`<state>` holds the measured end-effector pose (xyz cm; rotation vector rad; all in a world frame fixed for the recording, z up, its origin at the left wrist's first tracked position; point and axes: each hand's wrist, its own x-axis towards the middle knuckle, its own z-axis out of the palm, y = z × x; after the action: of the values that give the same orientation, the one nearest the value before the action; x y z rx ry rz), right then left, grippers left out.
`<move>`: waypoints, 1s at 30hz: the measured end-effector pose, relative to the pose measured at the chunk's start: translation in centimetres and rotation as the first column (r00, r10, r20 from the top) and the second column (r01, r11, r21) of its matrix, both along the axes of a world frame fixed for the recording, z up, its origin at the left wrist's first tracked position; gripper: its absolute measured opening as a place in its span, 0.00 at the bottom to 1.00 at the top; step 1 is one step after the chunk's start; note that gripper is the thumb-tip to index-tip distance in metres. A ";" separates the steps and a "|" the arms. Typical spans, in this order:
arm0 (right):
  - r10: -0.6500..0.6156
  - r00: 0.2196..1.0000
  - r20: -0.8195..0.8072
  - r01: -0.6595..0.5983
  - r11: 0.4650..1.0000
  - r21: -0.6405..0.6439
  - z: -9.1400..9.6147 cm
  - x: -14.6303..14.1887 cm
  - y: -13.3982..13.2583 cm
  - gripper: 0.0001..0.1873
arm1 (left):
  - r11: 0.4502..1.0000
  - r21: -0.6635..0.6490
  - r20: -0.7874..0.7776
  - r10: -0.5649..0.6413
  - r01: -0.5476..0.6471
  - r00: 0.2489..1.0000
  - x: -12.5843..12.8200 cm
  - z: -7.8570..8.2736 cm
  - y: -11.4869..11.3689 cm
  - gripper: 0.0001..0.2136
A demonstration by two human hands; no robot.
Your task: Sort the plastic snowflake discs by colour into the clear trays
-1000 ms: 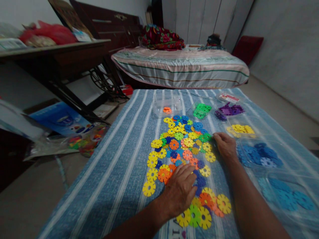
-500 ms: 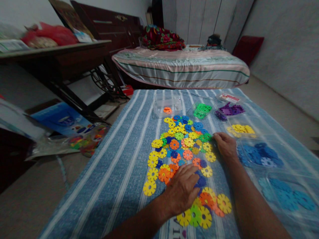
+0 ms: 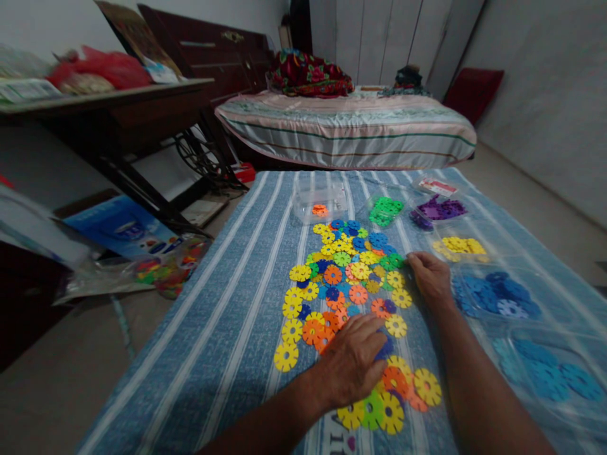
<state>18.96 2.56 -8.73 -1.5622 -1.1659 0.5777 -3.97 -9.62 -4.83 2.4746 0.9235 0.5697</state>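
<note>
Notched plastic discs in yellow, orange, blue and green lie in a loose heap on the striped cloth, with an orange disc (image 3: 332, 275) near its middle. My left hand (image 3: 356, 355) rests palm down on the lower part of the heap, fingers stretched out together over orange and dark blue discs; what lies beneath the palm is hidden. At the heap's right edge is my right hand (image 3: 430, 277), its thumb and forefinger pressed together beside a green disc (image 3: 392, 261). Whether anything sits between those fingertips cannot be made out.
Clear boxes line the right side, holding purple pieces (image 3: 443, 208), yellow discs (image 3: 459, 248), blue discs (image 3: 497, 294) and light-blue discs (image 3: 550, 373). Farther back are green discs (image 3: 386, 210) and a clear box (image 3: 303, 202) with orange discs. A bed (image 3: 351, 133) stands beyond.
My left hand has slid slightly to the right over the discs. The right hand stays about where it was.
</note>
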 end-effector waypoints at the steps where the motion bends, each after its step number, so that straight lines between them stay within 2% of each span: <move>1: 0.002 1.000 0.003 -0.002 1.000 0.003 0.0 0.0 0.0 0.18 | 1.000 -0.004 -0.002 0.000 0.000 1.000 0.0 0.0 0.0 0.08; 6: 0.008 1.000 0.001 -0.008 1.000 0.001 0.1 0.0 0.0 0.18 | 1.000 -0.013 0.009 -0.002 0.002 1.000 0.1 0.1 -0.1 0.08; 12: 0.006 1.000 -0.014 -0.006 1.000 0.002 0.1 -0.1 0.0 0.17 | 0.999 0.047 0.064 -0.001 -0.002 0.998 0.2 0.2 -0.2 0.07; 18: -0.006 1.000 -0.006 0.006 1.000 -0.005 0.0 0.0 0.1 0.17 | 0.958 0.153 0.031 0.239 -0.241 0.970 -0.1 -0.2 -0.2 0.08; 20: -0.008 1.000 0.002 0.008 1.000 -0.002 0.0 0.0 0.1 0.18 | 0.949 0.170 -0.011 0.273 -0.267 0.962 -0.2 -0.5 -0.3 0.09; 30: -0.010 1.000 0.004 0.010 1.000 0.006 0.1 -0.1 0.0 0.20 | 0.970 0.111 -0.041 0.220 -0.214 0.975 0.0 -0.9 -0.5 0.10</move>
<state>18.86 2.58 -8.60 -1.5642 -1.1614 0.5637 -3.98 -10.17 -5.70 2.5097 1.2257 0.6426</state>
